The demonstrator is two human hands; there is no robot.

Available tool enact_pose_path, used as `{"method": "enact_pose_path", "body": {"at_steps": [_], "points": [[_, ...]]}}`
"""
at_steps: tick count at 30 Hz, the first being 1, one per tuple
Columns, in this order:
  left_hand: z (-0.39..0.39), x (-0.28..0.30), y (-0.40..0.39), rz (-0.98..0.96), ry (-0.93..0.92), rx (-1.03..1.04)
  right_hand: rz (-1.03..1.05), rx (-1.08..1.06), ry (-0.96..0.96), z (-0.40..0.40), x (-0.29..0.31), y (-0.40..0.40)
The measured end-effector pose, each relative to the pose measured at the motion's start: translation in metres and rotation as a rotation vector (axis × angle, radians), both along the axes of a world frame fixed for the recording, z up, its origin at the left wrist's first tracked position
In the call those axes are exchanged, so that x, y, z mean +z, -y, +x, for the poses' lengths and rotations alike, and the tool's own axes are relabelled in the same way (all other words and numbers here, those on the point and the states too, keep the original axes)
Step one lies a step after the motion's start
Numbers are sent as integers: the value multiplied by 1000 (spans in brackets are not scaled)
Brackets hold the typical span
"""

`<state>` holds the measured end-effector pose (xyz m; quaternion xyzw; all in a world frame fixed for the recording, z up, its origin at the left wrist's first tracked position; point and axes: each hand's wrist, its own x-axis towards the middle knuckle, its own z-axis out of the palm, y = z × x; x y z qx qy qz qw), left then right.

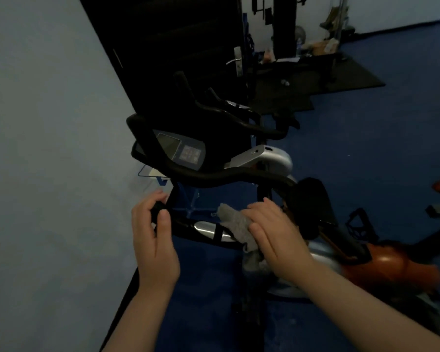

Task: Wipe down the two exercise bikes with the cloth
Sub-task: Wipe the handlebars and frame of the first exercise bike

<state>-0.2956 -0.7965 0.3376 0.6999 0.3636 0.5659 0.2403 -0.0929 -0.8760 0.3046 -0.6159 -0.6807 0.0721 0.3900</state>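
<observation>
The near exercise bike point(381, 262) has an orange and silver body, and its black handlebar point(203, 235) with a silver grip plate runs across the lower middle. My left hand point(154, 240) is wrapped around the handlebar's left end. My right hand point(274, 240) presses a grey cloth point(235, 224) onto the handlebar's right part; the cloth hangs down below the bar. Behind it stands a second bike point(262, 161) with a silver body, a black looping handlebar and a console point(181, 148) with a screen and buttons.
A pale wall point(48, 148) runs along the left, close to both bikes. A dark open door point(188, 47) with a metal handle stands behind. The floor is blue carpet point(366, 148); a black mat point(315, 80) with gym gear lies farther back.
</observation>
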Motion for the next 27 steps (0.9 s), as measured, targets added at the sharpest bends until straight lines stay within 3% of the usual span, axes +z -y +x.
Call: {"method": "enact_pose_path", "body": {"at_steps": [5, 9, 11, 18, 22, 25, 27], "points": [[-10, -3, -4, 1, -36, -39, -117, -271, -114, -33, -3, 43], [-6, -3, -5, 6, 6, -70, -348, -237, -370, -60, 11, 48], [-5, -3, -5, 3, 32, -80, -366, -250, -415, -67, 10, 40], [-7, -1, -5, 2, 33, -103, -410, -356, -90, -33, 15, -3], [-8, -1, -4, 5, 47, -103, -353, -283, -266, -39, 2, 11], [-6, -1, -2, -6, 44, -94, -445, -304, -386, -20, 16, -17], [-5, 0, -2, -7, 59, -92, -449, -313, -370, -18, 22, -24]]}}
